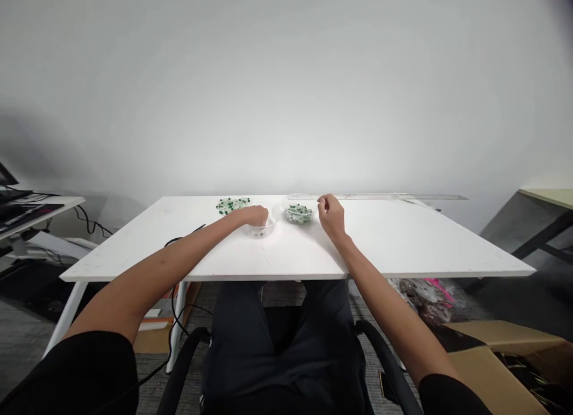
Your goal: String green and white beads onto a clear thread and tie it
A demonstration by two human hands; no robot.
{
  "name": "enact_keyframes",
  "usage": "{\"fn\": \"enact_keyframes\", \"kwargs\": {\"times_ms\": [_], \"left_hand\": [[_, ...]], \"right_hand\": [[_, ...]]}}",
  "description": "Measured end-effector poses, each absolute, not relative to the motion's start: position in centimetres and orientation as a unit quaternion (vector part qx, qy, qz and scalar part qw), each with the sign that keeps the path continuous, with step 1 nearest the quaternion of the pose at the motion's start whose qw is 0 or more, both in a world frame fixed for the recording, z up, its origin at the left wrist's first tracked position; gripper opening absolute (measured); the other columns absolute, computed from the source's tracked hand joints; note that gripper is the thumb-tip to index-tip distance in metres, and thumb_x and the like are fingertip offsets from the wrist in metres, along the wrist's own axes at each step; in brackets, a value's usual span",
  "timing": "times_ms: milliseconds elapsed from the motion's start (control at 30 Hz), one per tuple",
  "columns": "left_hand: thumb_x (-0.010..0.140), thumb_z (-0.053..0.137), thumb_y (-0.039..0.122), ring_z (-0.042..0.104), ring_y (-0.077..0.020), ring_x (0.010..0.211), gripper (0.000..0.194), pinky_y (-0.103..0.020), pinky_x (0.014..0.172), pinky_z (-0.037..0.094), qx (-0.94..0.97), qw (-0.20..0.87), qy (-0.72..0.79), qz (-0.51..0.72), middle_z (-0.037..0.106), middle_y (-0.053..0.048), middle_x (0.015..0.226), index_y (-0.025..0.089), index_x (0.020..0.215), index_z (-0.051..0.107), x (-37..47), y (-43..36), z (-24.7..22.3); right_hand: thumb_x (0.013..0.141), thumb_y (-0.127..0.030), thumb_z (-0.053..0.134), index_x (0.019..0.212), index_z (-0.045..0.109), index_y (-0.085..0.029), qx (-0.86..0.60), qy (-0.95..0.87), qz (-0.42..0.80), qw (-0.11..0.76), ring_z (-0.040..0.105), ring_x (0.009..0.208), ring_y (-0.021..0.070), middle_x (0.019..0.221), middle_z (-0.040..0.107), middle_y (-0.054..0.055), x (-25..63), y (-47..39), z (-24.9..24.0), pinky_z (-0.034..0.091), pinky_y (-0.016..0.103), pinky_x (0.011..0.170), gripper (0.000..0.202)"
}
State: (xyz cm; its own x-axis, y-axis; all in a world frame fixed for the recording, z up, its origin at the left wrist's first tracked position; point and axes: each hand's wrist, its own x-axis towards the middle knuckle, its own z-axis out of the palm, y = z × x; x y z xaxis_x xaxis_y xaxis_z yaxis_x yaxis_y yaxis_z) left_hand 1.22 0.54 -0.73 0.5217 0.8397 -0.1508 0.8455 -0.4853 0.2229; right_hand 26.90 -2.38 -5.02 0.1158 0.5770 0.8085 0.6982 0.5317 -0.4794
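My left hand [258,215] reaches into a small clear plastic bowl [261,231] with a few small pieces at its bottom. Its fingers are curled downward, and their tips are hidden. Just right of that stands a second clear bowl [299,214], filled with green and white beads. My right hand [331,214] is raised beside this bowl's right side, thumb and forefinger pinched together with the other fingers curled. Whatever the pinch holds is too small to make out. Beyond my left wrist, a spread of green and white beads [230,205] lies on the table.
The white table [403,248] stands against a grey wall. A long clear ruler-like strip [398,196] lies along its back edge. A black cable [173,307] hangs at the left. Cardboard boxes [496,367] and plastic bags [425,298] are on the floor at right.
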Motion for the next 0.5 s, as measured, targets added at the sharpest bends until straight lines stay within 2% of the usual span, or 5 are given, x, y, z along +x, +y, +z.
{"fn": "enact_keyframes", "kwargs": {"times_ms": [100,233,367,500], "left_hand": [[0.054,0.059,0.011,0.041,-0.0138,0.045,0.022,-0.028,0.049,0.025,0.859,0.177,0.477,0.052,0.044,-0.001,0.047,0.02,0.047,0.04,0.3,0.1,0.3],[0.064,0.057,0.023,0.047,-0.0141,0.056,0.008,-0.026,0.05,0.031,0.842,0.212,0.465,0.173,0.059,-0.004,0.072,0.02,0.069,0.052,-1.5,-0.9,0.9],[0.076,0.051,0.035,0.055,-0.0149,0.07,0.018,-0.026,0.061,0.042,0.812,0.236,0.459,0.274,0.061,-0.004,0.083,0.019,0.081,0.053,-2.6,-1.0,0.1],[0.074,0.059,0.042,0.058,-0.0153,0.075,0.029,-0.029,0.07,0.047,0.746,0.314,0.441,0.388,0.061,-0.004,0.082,0.016,0.087,0.057,-3.1,0.0,-0.5]], "right_hand": [[0.09,-0.026,0.037,0.08,0.05,-0.02,-0.486,-0.663,-0.036,0.569,0.048,0.066,0.0148,0.074,0.055,0.002,26.8,-2.8,-4.9,0.038,0.028,0.067,0.018],[0.09,-0.029,0.036,0.081,0.053,-0.019,-0.504,-0.643,-0.001,0.577,0.049,0.066,0.0148,0.074,0.057,0.003,26.7,-3.0,-4.7,0.038,0.027,0.067,0.021],[0.089,-0.03,0.037,0.081,0.056,-0.019,-0.517,-0.645,0.064,0.559,0.051,0.066,0.0147,0.071,0.058,0.002,26.8,-2.1,-3.8,0.037,0.027,0.066,0.023],[0.087,-0.03,0.039,0.08,0.058,-0.019,-0.52,-0.686,0.087,0.502,0.052,0.065,0.0145,0.07,0.061,0.002,26.6,-0.4,-1.5,0.037,0.027,0.064,0.024]]}}
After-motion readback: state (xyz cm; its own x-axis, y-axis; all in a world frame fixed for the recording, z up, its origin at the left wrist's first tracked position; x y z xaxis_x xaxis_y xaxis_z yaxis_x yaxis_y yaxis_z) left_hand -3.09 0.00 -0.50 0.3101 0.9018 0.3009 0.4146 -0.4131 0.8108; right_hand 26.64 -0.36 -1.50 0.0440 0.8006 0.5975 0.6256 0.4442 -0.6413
